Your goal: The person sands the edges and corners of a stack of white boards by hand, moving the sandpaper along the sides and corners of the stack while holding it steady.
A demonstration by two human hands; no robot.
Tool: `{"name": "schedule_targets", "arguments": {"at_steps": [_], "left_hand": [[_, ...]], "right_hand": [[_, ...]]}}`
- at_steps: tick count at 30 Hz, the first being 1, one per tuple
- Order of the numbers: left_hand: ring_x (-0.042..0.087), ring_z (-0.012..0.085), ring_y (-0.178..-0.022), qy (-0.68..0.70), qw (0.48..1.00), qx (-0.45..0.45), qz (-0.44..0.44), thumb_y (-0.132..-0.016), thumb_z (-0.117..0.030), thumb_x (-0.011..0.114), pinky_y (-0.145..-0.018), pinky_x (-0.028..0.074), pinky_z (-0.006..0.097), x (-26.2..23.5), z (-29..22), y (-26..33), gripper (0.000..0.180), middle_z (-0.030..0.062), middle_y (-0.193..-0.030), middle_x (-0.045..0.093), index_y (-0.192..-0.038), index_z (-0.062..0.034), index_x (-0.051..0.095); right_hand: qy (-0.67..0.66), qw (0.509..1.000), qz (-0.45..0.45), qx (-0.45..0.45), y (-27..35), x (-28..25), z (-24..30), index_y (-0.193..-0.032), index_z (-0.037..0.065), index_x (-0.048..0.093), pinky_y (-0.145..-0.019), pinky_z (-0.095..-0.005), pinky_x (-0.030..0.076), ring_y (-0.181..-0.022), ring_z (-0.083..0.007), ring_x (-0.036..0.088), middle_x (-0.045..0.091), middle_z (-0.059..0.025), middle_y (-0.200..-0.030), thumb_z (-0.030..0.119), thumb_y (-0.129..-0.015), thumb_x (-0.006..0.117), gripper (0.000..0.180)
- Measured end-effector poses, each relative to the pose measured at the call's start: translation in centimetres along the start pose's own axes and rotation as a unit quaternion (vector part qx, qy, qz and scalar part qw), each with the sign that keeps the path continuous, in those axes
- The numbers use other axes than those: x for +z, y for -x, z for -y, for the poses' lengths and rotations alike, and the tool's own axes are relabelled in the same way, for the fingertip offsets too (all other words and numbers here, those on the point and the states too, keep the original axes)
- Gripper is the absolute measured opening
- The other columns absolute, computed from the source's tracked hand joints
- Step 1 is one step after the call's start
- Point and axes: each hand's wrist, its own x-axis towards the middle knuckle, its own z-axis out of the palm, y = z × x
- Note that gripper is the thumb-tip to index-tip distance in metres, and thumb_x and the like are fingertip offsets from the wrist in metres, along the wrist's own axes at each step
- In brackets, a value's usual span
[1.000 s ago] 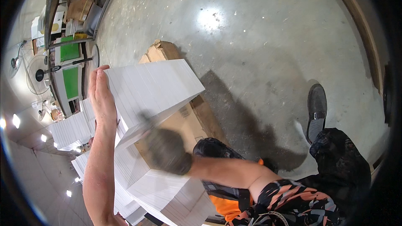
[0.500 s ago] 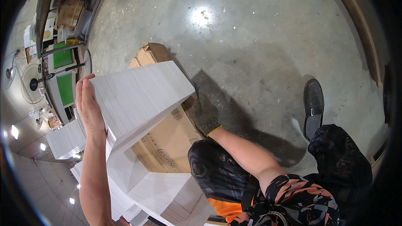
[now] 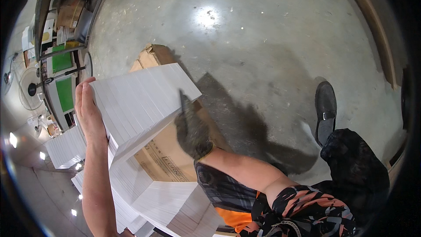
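Bracing, centre-left: white rectangular block of layered sheets point(image 3: 140, 101); my bare left hand point(image 3: 90, 114) flat on its left side, fingers straight. Item two: my grey-gloved right hand point(image 3: 192, 134), fingers closed round a slim dark tool point(image 3: 182, 99), blurred; shifted left from beyond the block's right edge, putting the block within reach, I judge; contact unclear. Lower centre: brown printed cardboard point(image 3: 160, 150); dark plaid-trousered knee point(image 3: 223, 184), crowding my right wrist.
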Motion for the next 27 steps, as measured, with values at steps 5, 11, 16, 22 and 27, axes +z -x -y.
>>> {"name": "schedule_targets", "arguments": {"at_steps": [5,11,16,22,27], "left_hand": [[0.045,0.0101,-0.081,0.000,1.000,0.009,0.012,-0.101,-0.038,0.041,-0.076,0.037,0.024,0.4,-0.6,0.0,0.040,0.0021,-0.088,0.051,-0.113,-0.0044,0.061],[0.043,0.0087,-0.081,-0.007,1.000,0.007,0.004,-0.103,-0.034,0.041,-0.076,0.036,0.024,0.0,-1.0,0.7,0.036,-0.0001,-0.087,0.051,-0.110,-0.0049,0.061],[0.045,0.0103,-0.084,-0.009,1.000,0.011,0.006,-0.103,-0.033,0.042,-0.079,0.038,0.027,-0.2,-0.7,0.7,0.036,0.0022,-0.091,0.053,-0.111,-0.0040,0.060],[0.058,0.0230,-0.095,0.013,0.999,0.049,-0.017,-0.102,-0.031,0.041,-0.088,0.044,0.035,0.6,0.2,0.0,0.038,0.0142,-0.101,0.064,-0.110,-0.0010,0.062],[0.059,0.0343,-0.100,-0.059,0.995,0.053,-0.060,-0.101,-0.030,0.042,-0.091,0.044,0.044,0.8,-0.3,0.1,0.037,0.0217,-0.105,0.065,-0.108,-0.0017,0.065]], "right_hand": [[0.052,0.976,0.056,-0.204,3.5,4.0,3.9,-0.146,-0.002,0.036,-0.054,-0.0394,0.051,-0.059,-0.0248,0.059,0.056,-0.0093,-0.066,0.005,-0.084,0.054,0.065],[-0.091,0.983,-0.027,-0.156,2.6,2.2,4.0,-0.116,0.003,0.060,-0.052,-0.0315,0.051,-0.065,-0.0201,0.065,0.067,-0.0094,-0.084,0.011,-0.093,0.051,0.025],[0.102,0.967,-0.020,-0.232,2.8,3.7,8.0,-0.146,-0.007,0.031,-0.051,-0.0395,0.048,-0.058,-0.0220,0.060,0.058,-0.0118,-0.070,0.006,-0.082,0.058,0.071],[-0.091,0.911,0.030,-0.402,-1.0,1.2,8.9,-0.126,0.004,0.059,-0.061,-0.0385,0.051,-0.064,-0.0248,0.061,0.062,-0.0088,-0.078,0.012,-0.085,0.061,0.042],[0.178,0.729,0.305,-0.587,-7.2,-4.8,6.3,-0.096,0.013,0.065,-0.054,-0.0382,0.050,-0.066,-0.0218,0.064,0.062,-0.0045,-0.077,0.021,-0.087,0.058,0.014]]}}
